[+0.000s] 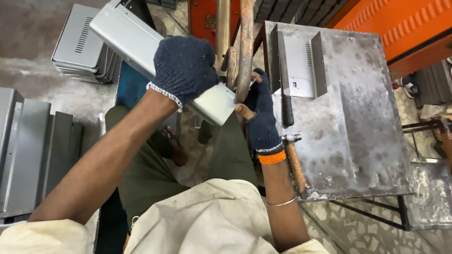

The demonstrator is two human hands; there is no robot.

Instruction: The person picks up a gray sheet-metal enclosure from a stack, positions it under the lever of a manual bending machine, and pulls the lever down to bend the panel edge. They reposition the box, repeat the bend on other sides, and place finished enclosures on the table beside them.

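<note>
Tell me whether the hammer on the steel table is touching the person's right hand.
Apart. The head view shows the hammer lying on the steel table, its head just beside the right wrist; the right hand is higher up, at the grey sheet-metal piece.

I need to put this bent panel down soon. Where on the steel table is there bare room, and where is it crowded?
The steel table is bare across its right and near half, from the folded panel down to the near edge. Its left edge is crowded: a dark-handled tool and hammer lie there, beside the right hand. The left hand grips the sheet-metal piece.
</note>
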